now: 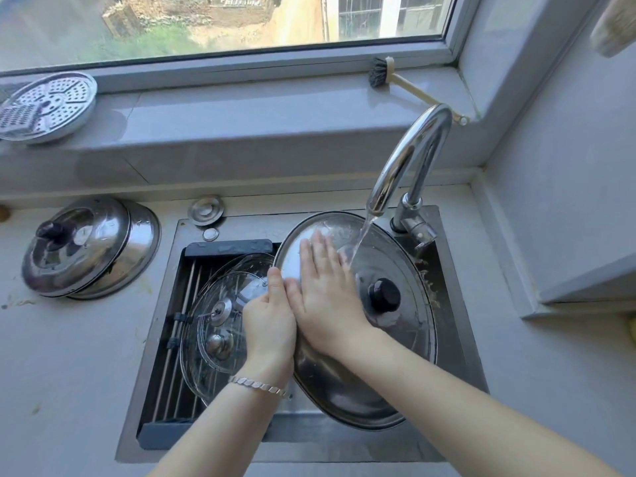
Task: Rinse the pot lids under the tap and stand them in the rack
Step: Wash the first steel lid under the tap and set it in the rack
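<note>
A large steel lid (395, 346) with a black knob is tilted over the sink under the running tap (409, 160). Water falls onto its upper part. My left hand (270, 321) grips the lid's left rim. My right hand (327, 290) lies flat on the lid's top, fingers spread, just left of the stream. Two glass lids (213, 325) with metal knobs lean in the dark rack (182, 339) across the sink's left half. Two more steel lids (89, 246), stacked, rest on the counter at the left.
A perforated steamer plate (48, 105) sits on the window sill at the left. A dish brush (395, 80) lies on the sill at the right. A sink strainer plug (205, 210) rests behind the sink. A wall corner juts out at the right.
</note>
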The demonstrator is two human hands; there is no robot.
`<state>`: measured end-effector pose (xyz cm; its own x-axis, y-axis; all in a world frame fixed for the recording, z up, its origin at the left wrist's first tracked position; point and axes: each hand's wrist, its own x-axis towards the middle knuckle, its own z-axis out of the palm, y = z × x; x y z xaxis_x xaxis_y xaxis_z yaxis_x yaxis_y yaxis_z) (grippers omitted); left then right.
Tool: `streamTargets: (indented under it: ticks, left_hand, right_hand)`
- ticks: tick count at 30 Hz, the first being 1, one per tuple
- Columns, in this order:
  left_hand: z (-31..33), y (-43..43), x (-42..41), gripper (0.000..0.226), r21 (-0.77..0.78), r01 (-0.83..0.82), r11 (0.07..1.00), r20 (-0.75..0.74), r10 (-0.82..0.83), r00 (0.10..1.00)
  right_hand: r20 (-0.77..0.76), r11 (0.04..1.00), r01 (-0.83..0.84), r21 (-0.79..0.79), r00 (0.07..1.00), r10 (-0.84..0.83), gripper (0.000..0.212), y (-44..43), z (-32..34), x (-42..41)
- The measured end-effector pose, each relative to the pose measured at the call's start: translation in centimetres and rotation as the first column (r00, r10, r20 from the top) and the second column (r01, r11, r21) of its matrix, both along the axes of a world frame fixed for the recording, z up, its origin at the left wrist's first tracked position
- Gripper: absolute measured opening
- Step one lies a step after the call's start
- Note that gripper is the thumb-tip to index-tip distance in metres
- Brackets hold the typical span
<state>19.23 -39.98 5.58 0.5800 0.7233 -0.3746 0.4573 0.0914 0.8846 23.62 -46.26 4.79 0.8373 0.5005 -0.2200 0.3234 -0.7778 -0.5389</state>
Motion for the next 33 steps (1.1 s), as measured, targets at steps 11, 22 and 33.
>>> streamTargets:
  ticks: [11, 22, 33]
  left_hand:
    - [0.3, 0.0, 0.0, 0.059, -0.023, 0.029, 0.999, 0.028, -0.029, 0.999]
    - [1.4, 2.0, 0.7, 0.049, -0.117, -0.232, 0.966, 0.041, 0.238, 0.97]
    - [2.8, 1.1, 1.1, 0.048, -0.135, -0.399, 0.907, 0.115, 0.414, 0.903]
  right_hand:
    - [0.102, 0.998, -0.041, 0.04, 0.994, 0.036, 0.066, -0.2, 0.2, 2.0]
    - [0.435, 0.927, -0.335, 0.17, 0.869, 0.234, 0.047, -2.6, -3.9, -4.8]
    - [0.26, 0.985, 0.061, 0.161, 0.96, -0.102, 0.084, -2.4, -3.0, -4.7]
